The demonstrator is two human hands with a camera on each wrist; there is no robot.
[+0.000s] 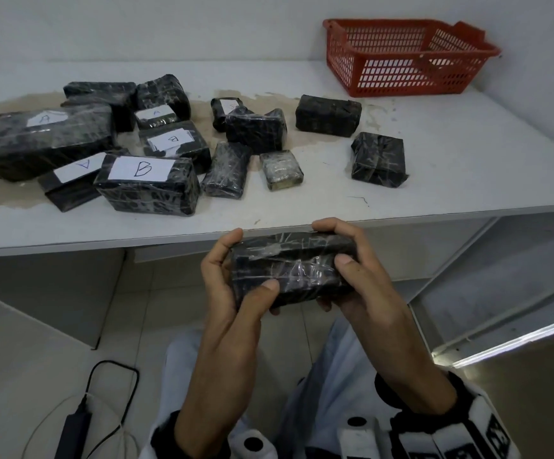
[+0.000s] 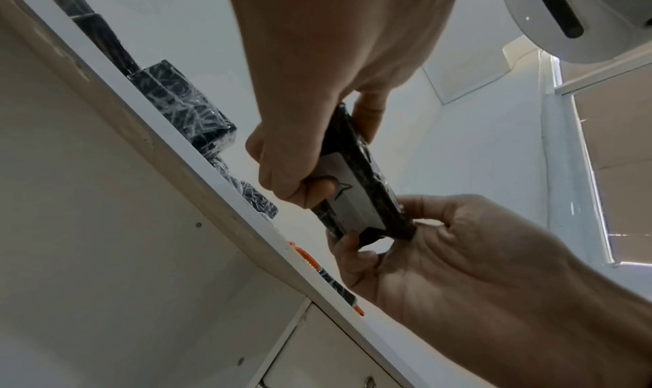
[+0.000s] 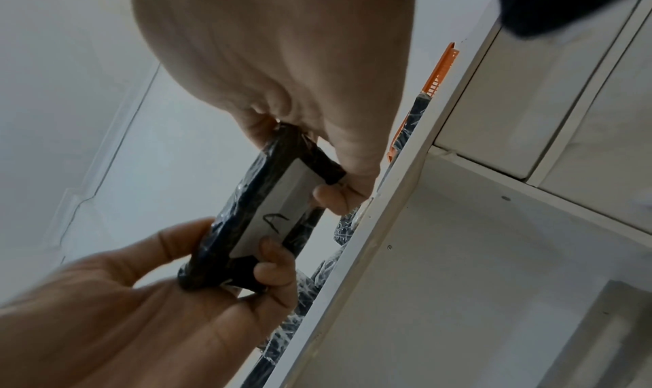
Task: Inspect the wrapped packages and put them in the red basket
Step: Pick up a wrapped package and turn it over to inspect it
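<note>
Both hands hold one black package (image 1: 290,270) wrapped in clear film, in front of the white table's edge (image 1: 169,238) and below it. My left hand (image 1: 222,276) grips its left end, thumb on the near face. My right hand (image 1: 358,260) grips the right end. From below, the package (image 2: 356,182) (image 3: 254,218) shows a white label with a handwritten mark on its underside, with fingers of the left hand (image 2: 310,92) and right hand (image 3: 282,73) curled under it. The red basket (image 1: 401,58) stands with nothing in it at the table's far right.
Several more black wrapped packages (image 1: 146,183) lie across the left and middle of the table, some with white A or B labels. A lone package (image 1: 378,160) sits nearest the basket. Below are a black power pack with cable (image 1: 77,432) and a metal-edged shelf (image 1: 500,326).
</note>
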